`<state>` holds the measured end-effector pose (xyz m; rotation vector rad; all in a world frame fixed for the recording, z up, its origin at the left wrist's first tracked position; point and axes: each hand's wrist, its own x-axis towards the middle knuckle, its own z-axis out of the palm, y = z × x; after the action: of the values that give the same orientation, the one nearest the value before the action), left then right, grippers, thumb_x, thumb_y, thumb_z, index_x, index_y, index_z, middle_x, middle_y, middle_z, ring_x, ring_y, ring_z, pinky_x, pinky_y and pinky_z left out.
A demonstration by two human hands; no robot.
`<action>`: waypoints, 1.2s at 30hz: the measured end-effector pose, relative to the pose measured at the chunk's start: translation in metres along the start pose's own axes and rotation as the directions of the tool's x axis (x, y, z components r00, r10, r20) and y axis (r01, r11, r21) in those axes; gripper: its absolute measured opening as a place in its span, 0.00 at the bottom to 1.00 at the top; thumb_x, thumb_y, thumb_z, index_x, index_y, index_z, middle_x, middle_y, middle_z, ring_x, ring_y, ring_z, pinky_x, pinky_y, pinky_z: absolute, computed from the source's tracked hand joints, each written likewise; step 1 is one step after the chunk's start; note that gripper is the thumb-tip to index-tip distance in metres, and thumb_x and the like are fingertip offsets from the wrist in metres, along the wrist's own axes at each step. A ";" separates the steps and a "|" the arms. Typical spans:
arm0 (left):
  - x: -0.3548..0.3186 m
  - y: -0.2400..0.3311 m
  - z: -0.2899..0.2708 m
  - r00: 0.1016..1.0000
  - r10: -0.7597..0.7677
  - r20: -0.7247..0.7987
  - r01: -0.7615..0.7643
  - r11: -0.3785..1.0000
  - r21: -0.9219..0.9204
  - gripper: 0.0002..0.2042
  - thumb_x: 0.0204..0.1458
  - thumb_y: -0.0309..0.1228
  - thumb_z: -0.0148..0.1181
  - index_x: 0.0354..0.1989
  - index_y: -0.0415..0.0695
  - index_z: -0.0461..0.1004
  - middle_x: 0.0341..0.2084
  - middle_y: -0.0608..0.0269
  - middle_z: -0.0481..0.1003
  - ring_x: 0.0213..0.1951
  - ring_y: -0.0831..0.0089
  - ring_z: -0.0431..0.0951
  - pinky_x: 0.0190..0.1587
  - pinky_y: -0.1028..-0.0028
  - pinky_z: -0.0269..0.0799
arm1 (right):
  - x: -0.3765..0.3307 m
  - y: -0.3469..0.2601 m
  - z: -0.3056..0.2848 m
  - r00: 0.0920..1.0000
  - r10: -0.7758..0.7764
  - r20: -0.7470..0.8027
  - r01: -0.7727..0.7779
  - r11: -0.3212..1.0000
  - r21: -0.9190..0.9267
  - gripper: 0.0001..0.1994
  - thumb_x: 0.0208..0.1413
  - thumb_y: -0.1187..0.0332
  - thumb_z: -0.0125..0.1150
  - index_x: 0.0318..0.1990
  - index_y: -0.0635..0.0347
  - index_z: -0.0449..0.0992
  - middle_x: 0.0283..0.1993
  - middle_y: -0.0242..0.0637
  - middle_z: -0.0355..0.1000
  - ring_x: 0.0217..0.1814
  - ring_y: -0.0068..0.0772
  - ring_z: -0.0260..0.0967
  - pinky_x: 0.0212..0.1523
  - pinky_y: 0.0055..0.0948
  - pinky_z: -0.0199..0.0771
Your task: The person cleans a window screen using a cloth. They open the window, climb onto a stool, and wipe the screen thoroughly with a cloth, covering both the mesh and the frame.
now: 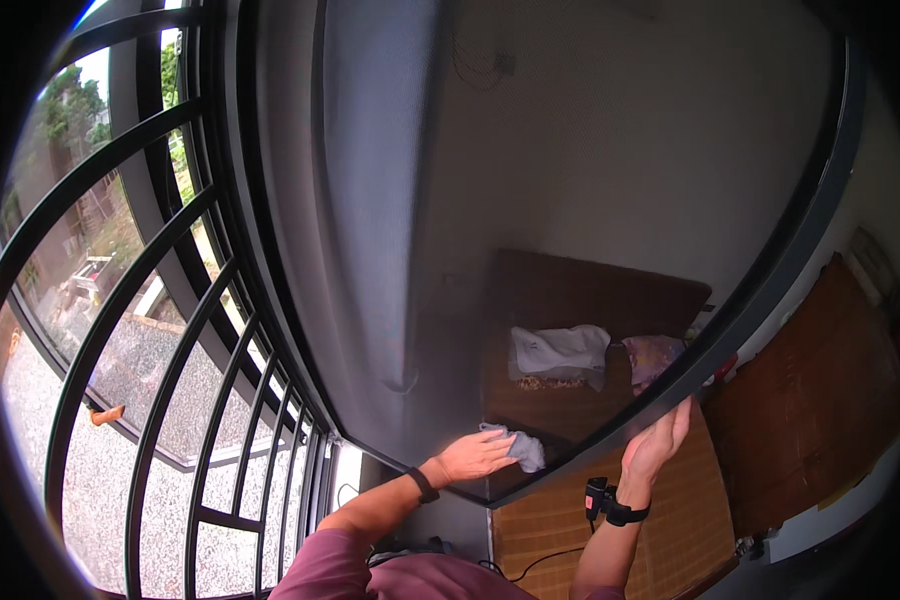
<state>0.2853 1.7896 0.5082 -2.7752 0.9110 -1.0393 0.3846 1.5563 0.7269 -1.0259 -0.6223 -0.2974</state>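
Observation:
A large dark mesh screen panel point(610, 160) in a black frame point(770, 280) stands swung open in front of me. My left hand point(473, 455) presses a crumpled grey cloth point(526, 451) against the mesh near its lower corner, fingers laid over the cloth. My right hand point(656, 445) is at the frame's lower right side, its palm and fingers against the edge; part of the grip is hidden. A strap with a small black device point(598, 497) is on my right wrist, and a dark band point(423, 485) circles the left one.
Black window bars point(155, 250) rise on the left, with an outward-opened glass pane having an orange handle point(106, 414) beyond them. Behind the screen is a bed with a woven mat point(610, 530), a white folded item point(560, 350) and a pinkish bundle point(652, 358). A brown board point(810, 400) stands right.

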 end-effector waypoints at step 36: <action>-0.025 0.085 -0.225 0.579 -0.733 -0.357 0.534 0.672 -0.513 0.22 0.50 0.11 0.56 0.56 0.34 0.74 0.58 0.40 0.73 0.61 0.40 0.74 0.65 0.56 0.70 | -0.147 -0.059 0.085 0.452 -0.892 -0.002 0.803 0.408 -0.434 0.23 0.71 0.66 0.49 0.65 0.75 0.58 0.46 0.67 0.73 0.29 0.44 0.76 0.28 0.40 0.84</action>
<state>0.0891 1.7682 0.6479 -3.2628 -0.0178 -2.0368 0.2095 1.5931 0.7098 -0.9200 -0.8664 -1.5223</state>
